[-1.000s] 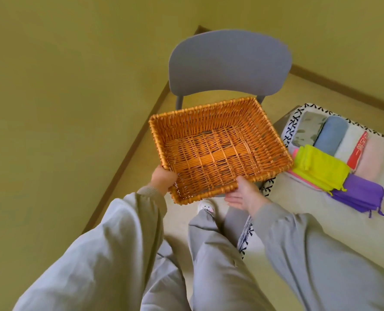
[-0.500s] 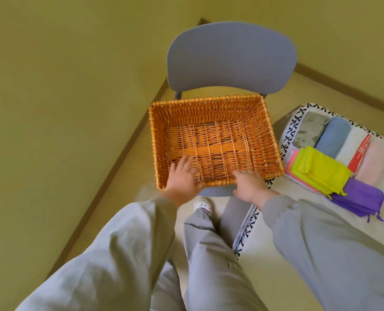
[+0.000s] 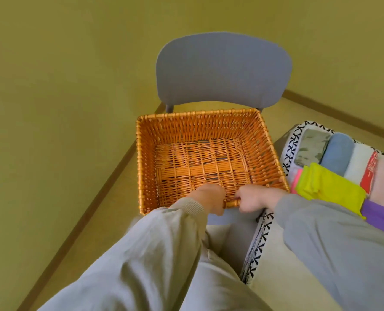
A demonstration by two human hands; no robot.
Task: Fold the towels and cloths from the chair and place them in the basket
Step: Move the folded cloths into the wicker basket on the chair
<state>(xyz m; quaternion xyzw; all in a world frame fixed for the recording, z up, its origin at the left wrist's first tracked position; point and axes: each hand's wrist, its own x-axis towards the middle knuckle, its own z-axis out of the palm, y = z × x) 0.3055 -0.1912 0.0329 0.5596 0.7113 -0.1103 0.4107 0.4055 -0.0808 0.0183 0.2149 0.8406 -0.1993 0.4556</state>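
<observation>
Two grey sleeves (image 3: 155,254) reach in from the bottom of the frame. Just above them, at centre, the left hand (image 3: 211,199) and right hand (image 3: 254,198) sit close together, each clenched over the near rim of the orange wicker basket (image 3: 139,164). The basket rests on the seat of the grey chair (image 3: 222,70), whose backrest rises behind it at upper centre. At right, on a cover with a black-and-white edge (image 3: 258,250), lie folded cloths: a yellow cloth (image 3: 328,187) and a purple cloth (image 3: 382,214) nearest, a blue towel (image 3: 339,151) farther back.
</observation>
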